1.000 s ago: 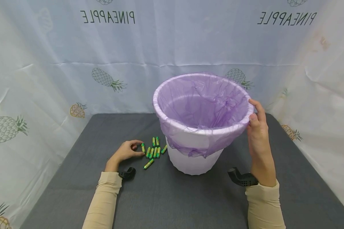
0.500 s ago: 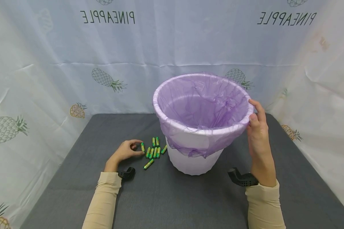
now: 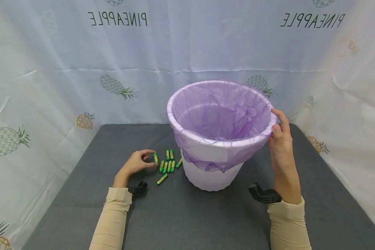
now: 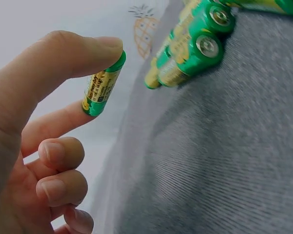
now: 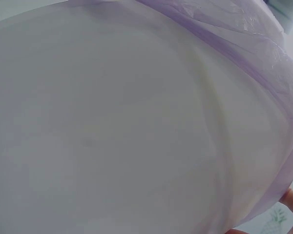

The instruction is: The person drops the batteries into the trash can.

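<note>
My left hand pinches one green and yellow battery end to end between thumb and index finger, and the other fingers curl below it. In the left wrist view this battery is up off the grey cloth. Just right of that hand, several more batteries lie in a loose group, with a single battery nearer the front. My right hand holds the right rim of a white trash can lined with a thin purple bag. Most of the right wrist view is the can's white side.
The dark grey table carries the can and batteries. A pale curtain with pineapple prints hangs behind and at both sides. One battery lies right at the can's left side.
My left hand has risen slightly with the battery pinched in it, a little away from the group. My right hand and the trash can have stayed in place.
</note>
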`<control>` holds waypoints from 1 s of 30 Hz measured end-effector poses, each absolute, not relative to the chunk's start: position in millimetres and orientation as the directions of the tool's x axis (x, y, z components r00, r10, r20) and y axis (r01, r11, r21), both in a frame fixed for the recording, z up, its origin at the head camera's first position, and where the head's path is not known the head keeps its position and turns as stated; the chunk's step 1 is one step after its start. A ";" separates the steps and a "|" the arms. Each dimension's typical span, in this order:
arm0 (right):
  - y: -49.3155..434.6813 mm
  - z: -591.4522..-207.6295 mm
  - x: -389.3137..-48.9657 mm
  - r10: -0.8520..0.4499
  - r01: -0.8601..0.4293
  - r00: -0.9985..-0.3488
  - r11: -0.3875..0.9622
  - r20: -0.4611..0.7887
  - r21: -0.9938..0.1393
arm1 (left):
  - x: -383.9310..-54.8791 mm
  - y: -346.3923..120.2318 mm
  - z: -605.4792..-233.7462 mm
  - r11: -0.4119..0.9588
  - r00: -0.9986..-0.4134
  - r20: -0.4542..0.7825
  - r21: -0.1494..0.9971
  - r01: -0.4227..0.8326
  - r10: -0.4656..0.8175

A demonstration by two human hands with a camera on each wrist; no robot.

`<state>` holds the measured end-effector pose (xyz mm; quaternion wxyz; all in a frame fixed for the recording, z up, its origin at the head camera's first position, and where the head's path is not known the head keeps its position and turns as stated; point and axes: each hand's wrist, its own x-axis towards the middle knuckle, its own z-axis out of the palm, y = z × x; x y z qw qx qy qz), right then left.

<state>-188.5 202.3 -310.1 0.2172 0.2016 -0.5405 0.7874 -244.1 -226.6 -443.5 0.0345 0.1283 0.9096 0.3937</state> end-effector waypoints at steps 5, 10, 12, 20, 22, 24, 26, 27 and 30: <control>202.0 -310.4 -188.1 0.134 -0.563 -0.823 -0.316 0.551 -0.764 | -242.5 -224.5 -435.5 0.656 -0.961 0.083 0.714 0.243 0.265; 201.6 -310.2 -187.8 0.136 -0.567 -0.820 -0.315 0.556 -0.761 | -240.9 -222.4 -427.9 0.654 -0.961 0.104 0.713 0.252 0.257; 201.7 -310.0 -187.8 0.133 -0.569 -0.819 -0.315 0.558 -0.760 | -240.2 -221.4 -425.2 0.652 -0.961 0.108 0.714 0.253 0.256; 201.9 -309.4 -187.2 0.134 -0.570 -0.819 -0.308 0.558 -0.762 | -237.6 -217.0 -413.7 0.643 -0.959 0.138 0.717 0.268 0.246; 201.7 -309.3 -187.1 0.136 -0.570 -0.819 -0.304 0.557 -0.764 | -236.6 -216.3 -410.9 0.644 -0.960 0.145 0.717 0.267 0.238; 201.6 -309.4 -187.2 0.140 -0.568 -0.821 -0.302 0.554 -0.766 | -235.5 -215.7 -408.3 0.645 -0.960 0.156 0.714 0.272 0.232; 201.7 -309.9 -187.3 0.143 -0.565 -0.823 -0.302 0.549 -0.768 | -234.1 -214.8 -405.2 0.645 -0.959 0.170 0.712 0.279 0.228; 201.7 -310.2 -187.4 0.144 -0.563 -0.824 -0.303 0.547 -0.769 | -233.4 -214.5 -404.1 0.644 -0.958 0.176 0.711 0.283 0.227; 202.1 -311.0 -187.8 0.142 -0.561 -0.825 -0.309 0.546 -0.768 | -230.9 -213.3 -399.9 0.642 -0.955 0.196 0.707 0.295 0.223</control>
